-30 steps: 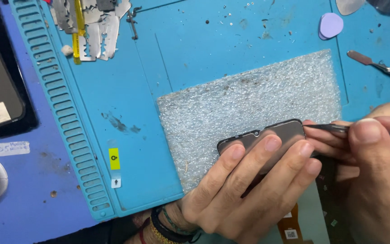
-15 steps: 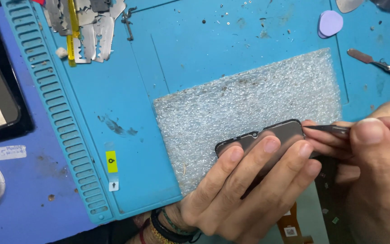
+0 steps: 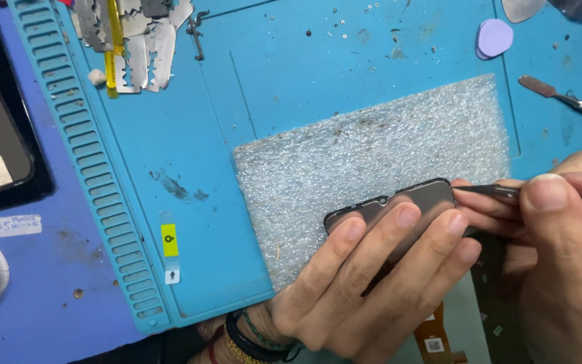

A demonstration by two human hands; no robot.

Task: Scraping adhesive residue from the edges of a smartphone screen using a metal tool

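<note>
Phone screen (image 3: 415, 202) pinned on bubble wrap (image 3: 372, 162).
L hand (image 3: 372, 283): fingers spread flat on glass. R hand (image 3: 560, 256): thumb + fingers pinching metal tool (image 3: 490, 191) at screen edge.

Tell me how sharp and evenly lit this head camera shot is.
Head view: sharp across the blue mat and bubble wrap; light even, shadows soft under the left hand; mild sheen on the phone screen; right hand cropped.

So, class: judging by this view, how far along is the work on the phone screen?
Done: the screen panel lies on the bubble wrap, its orange flex cable hanging loose. In hand: left hand presses it down; right hand works tweezers at its corner. Left: not visible.
</note>
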